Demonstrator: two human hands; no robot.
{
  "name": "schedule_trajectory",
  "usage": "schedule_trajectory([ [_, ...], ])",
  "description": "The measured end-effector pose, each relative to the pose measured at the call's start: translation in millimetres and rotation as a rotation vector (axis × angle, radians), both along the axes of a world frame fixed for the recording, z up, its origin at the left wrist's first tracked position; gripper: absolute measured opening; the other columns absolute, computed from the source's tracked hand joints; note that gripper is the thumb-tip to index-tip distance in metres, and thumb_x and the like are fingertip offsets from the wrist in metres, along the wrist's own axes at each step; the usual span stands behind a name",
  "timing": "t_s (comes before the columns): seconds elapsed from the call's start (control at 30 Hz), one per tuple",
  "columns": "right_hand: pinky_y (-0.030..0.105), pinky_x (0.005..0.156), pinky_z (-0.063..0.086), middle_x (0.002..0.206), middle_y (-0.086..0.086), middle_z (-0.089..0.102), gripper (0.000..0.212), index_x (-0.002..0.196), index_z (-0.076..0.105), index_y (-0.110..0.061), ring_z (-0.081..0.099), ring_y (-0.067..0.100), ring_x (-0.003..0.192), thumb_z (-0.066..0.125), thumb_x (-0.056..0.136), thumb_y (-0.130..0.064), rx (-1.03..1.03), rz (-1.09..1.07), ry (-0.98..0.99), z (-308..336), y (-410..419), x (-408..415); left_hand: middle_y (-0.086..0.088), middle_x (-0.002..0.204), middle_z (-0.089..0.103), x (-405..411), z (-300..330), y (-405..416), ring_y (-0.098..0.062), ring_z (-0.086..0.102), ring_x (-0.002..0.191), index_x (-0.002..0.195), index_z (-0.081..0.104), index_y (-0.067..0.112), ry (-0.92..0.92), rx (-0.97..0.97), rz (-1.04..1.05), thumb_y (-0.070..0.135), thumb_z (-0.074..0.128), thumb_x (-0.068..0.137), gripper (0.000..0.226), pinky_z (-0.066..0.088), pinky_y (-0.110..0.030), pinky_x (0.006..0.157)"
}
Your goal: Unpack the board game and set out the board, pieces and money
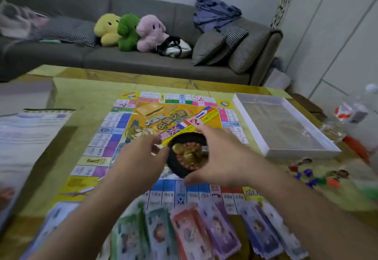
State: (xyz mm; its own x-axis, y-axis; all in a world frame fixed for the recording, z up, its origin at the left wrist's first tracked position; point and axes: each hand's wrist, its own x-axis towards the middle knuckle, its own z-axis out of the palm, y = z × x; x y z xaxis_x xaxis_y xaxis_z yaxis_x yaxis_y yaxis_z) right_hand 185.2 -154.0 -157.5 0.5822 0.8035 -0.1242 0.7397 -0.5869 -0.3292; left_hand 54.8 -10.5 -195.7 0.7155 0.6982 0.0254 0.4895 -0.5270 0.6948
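The game board [126,134] lies unfolded and flat on the yellow-green table [81,93]. A black roulette-style spinner with a gold centre [189,154] sits on the board's middle. My right hand [223,157] cups the spinner's right side, thumb at its near rim. My left hand [141,155] is at its left edge with fingers apart; whether they touch it is unclear. Stacks of play money [204,233] in green, red, purple and blue are fanned along the table's near edge. Small coloured playing pieces [315,177] lie to the right of the board.
The empty white box tray [286,124] stands at the right of the board. The box lid [24,136] lies at the left. Clear plastic wrap and a red-white item [345,112] sit far right. A grey sofa [143,61] with plush toys runs behind the table.
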Motion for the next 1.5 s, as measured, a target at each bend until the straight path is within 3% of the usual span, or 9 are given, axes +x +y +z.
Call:
schedule_trajectory([
  [0.2, 0.049, 0.105, 0.044, 0.135, -0.003, 0.053, 0.103, 0.140, 0.040, -0.026, 0.041, 0.027, 0.125, 0.088, 0.061, -0.073, -0.030, 0.095, -0.056, -42, 60, -8, 0.000, 0.095, 0.075, -2, -15, 35, -0.017, 0.066, 0.081, 0.105, 0.075, 0.022, 0.192, 0.088, 0.060, 0.027, 0.064, 0.096, 0.015, 0.056, -0.034, 0.068],
  [0.43, 0.051, 0.121, 0.026, 0.163, -0.002, 0.029, 0.112, 0.158, 0.024, -0.024, 0.023, 0.026, 0.148, 0.074, 0.074, -0.079, -0.069, 0.128, 0.017, -61, 52, -1, -0.004, 0.110, 0.074, 2, -28, 36, -0.023, 0.064, 0.094, 0.123, 0.068, 0.016, 0.249, 0.123, 0.063, 0.027, 0.061, 0.097, 0.029, 0.055, -0.036, 0.080],
  [0.53, 0.049, 0.123, 0.028, 0.166, 0.002, 0.029, 0.081, 0.161, 0.030, -0.018, 0.025, 0.025, 0.152, 0.061, 0.098, -0.058, 0.112, -0.062, 0.158, -54, 42, 22, -0.005, 0.114, 0.068, 3, -26, 36, -0.019, 0.061, 0.088, 0.127, 0.059, 0.012, 0.197, 0.127, 0.109, 0.027, 0.055, 0.100, 0.032, 0.050, -0.035, 0.071],
  [0.63, 0.042, 0.102, 0.042, 0.145, 0.014, 0.049, 0.046, 0.141, 0.053, -0.008, 0.042, 0.034, 0.138, 0.058, 0.101, -0.030, 0.154, -0.313, 0.024, -57, 41, 69, -0.002, 0.115, 0.065, 3, -20, 30, -0.018, 0.060, 0.093, 0.132, 0.056, 0.017, 0.104, 0.131, 0.116, 0.024, 0.053, 0.098, 0.034, 0.045, -0.033, 0.071],
  [0.83, 0.033, 0.075, 0.042, 0.117, 0.018, 0.058, 0.015, 0.089, 0.049, -0.012, 0.056, 0.036, 0.108, 0.059, 0.090, -0.022, -0.171, -0.380, -0.016, -59, 51, 109, 0.005, 0.104, 0.064, 3, -11, 10, -0.011, 0.060, 0.091, 0.118, 0.058, 0.025, -0.070, 0.139, 0.053, 0.022, 0.056, 0.098, 0.020, 0.045, -0.026, 0.067],
  [1.0, 0.029, 0.058, 0.039, 0.084, 0.007, 0.056, 0.018, 0.077, 0.049, -0.012, 0.056, 0.026, 0.080, 0.063, 0.088, -0.017, -0.160, -0.371, -0.035, -59, 58, 113, 0.013, 0.097, 0.063, 6, -12, 7, -0.006, 0.060, 0.092, 0.115, 0.057, 0.028, -0.116, 0.123, 0.031, 0.023, 0.057, 0.098, 0.018, 0.051, -0.025, 0.072],
  [1.13, 0.030, 0.059, 0.040, 0.112, 0.013, 0.061, 0.022, 0.086, 0.052, -0.013, 0.059, 0.031, 0.100, 0.074, 0.084, -0.018, -0.162, -0.417, 0.057, -57, 64, 117, 0.012, 0.097, 0.063, 9, -14, 8, -0.005, 0.059, 0.092, 0.114, 0.059, 0.026, -0.120, 0.101, 0.029, 0.020, 0.058, 0.098, 0.017, 0.049, -0.020, 0.071],
  [1.3, 0.038, 0.081, 0.048, 0.137, 0.020, 0.052, 0.038, 0.107, 0.051, -0.014, 0.052, 0.038, 0.121, 0.079, 0.083, -0.017, -0.167, -0.446, 0.115, -54, 68, 117, 0.012, 0.097, 0.064, 12, -15, 9, -0.006, 0.060, 0.092, 0.113, 0.060, 0.026, -0.124, 0.085, 0.038, 0.019, 0.058, 0.097, 0.017, 0.054, -0.029, 0.078],
  [1.5, 0.036, 0.078, 0.048, 0.111, 0.013, 0.058, 0.027, 0.102, 0.053, -0.010, 0.055, 0.032, 0.105, 0.073, 0.085, -0.009, -0.122, -0.425, 0.140, -52, 69, 114, 0.012, 0.096, 0.064, 14, -17, 8, -0.004, 0.060, 0.089, 0.110, 0.061, 0.028, -0.120, 0.069, 0.037, 0.020, 0.059, 0.096, 0.015, 0.047, -0.019, 0.069],
])
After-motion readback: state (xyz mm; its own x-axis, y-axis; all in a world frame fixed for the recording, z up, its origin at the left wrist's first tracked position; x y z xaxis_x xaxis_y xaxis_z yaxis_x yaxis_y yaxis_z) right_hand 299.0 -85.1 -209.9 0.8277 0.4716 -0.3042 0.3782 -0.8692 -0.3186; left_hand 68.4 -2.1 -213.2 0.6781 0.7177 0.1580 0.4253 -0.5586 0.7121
